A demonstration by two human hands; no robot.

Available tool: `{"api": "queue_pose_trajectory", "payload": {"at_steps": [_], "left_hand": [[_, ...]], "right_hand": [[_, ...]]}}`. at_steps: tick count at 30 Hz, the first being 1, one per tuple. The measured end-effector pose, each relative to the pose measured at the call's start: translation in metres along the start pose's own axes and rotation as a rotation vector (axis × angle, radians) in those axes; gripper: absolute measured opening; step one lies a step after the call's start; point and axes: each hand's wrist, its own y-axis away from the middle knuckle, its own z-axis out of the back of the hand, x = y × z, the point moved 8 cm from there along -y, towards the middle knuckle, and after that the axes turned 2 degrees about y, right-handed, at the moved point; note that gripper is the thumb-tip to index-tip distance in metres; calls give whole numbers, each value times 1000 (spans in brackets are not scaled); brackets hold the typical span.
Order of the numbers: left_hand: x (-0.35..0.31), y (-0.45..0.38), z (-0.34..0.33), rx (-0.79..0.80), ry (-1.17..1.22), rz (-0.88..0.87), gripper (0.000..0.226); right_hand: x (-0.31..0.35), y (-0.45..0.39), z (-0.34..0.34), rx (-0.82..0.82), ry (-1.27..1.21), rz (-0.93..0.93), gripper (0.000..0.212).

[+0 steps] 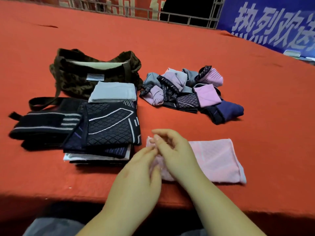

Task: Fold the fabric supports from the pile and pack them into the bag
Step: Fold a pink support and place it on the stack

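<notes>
I see the red worktop (187, 53) filling most of the frame. At upper left sits the bag (81, 72), dark and mottled, its mouth open and its strap trailing toward the left edge. Just below it, left of centre, is a stack (105, 126) of folded supports, dark patterned ones on top, a grey one at its far end touching the bag. Right of centre lies the pile (184, 89) of unfolded supports in pink, grey and navy, well apart from the bag. At lower centre a pink support (216, 159) lies flat near the worktop's front edge. My right hand (173, 149) rests on its left end, fingers curled, pinching the fabric edge. My left hand (139, 171) meets it there, fingertips also pinching that end.
</notes>
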Motion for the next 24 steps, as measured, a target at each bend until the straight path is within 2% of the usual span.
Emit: {"api": "queue_pose_trajectory", "payload": {"at_steps": [2,4,5,6,8,12,14,16,17,19,21,24], "left_hand": [[-4,9,29,-132,32,-57,32],[-7,14,68,-330,19,-125,23],[-4,17,87,-428,-10,-152,21],[5,18,103,-513,-44,-149,22],[41,13,124,-616,-2,14,32],[101,5,113,-548,452,476,32],[107,5,106,-519,496,539,35],[110,6,101,-502,648,559,44],[111,5,97,-492,792,563,52],[114,3,93,-482,998,562,60],[110,-1,96,-442,886,514,54],[105,-5,103,-423,603,449,43]], "right_hand": [[4,-8,-11,3,-71,-76,14],[8,-13,-20,-14,-82,-103,4],[9,-16,-24,-28,-71,-115,9],[10,-18,-27,-37,-66,-138,17],[11,-21,-36,-29,-85,-202,24],[14,-22,-51,57,-165,-352,10],[17,-17,-61,109,-321,-448,9],[23,-10,-69,171,-344,-474,12],[24,-8,-70,177,-260,-435,13],[30,-8,-63,108,132,-242,21],[42,-7,-57,-5,497,-48,35],[55,-5,-57,-57,535,64,41]]}}
